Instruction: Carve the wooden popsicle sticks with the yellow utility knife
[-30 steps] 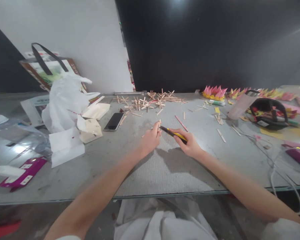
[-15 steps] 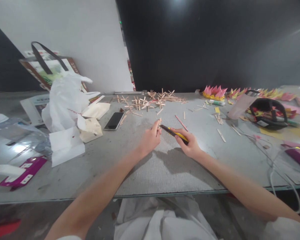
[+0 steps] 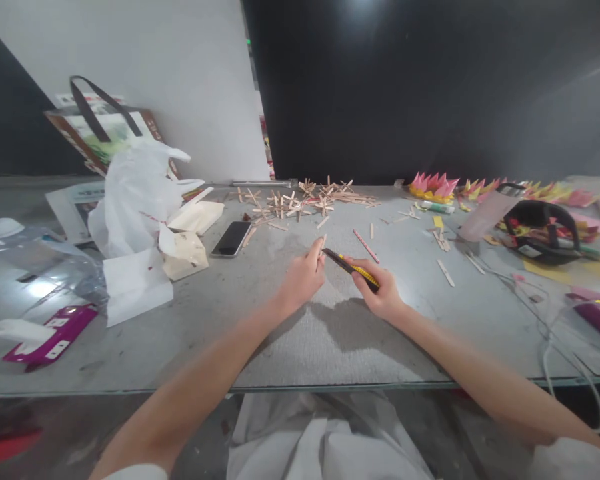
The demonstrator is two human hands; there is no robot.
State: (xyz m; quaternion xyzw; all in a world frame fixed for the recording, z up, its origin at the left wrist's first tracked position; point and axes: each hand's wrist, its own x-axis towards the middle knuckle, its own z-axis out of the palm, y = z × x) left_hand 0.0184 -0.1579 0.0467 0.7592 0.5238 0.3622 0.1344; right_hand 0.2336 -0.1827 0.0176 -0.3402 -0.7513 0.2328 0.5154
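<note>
Left of the utility knife point(image 3: 338, 260), the left hand point(image 3: 304, 277) pinches a small wooden stick point(image 3: 324, 241), its end standing up by the knife's tip; whether the blade touches it I cannot tell. Right of the stick, the right hand point(image 3: 383, 293) is wrapped around the knife's handle. The likeliest trouble is a slip: with so short a piece showing and the fingertips so near the tip, a hard push could skid the knife into the left hand, or split the stick. The grey table point(image 3: 300, 353) beneath the knife looks scuffed and busy: a white plastic bag point(image 3: 130, 200) well to the knife's left, a phone point(image 3: 232, 239) nearer on that side, a heap of sticks point(image 3: 347, 197) beyond it, a patterned strip point(image 3: 366, 246) just to its right, and pink paper flowers point(image 3: 433, 183) farther right. Behind, a pale wall point(image 3: 180, 87) rises to the knife's left, a dark panel point(image 3: 380, 93) straight beyond it and rightward.
</note>
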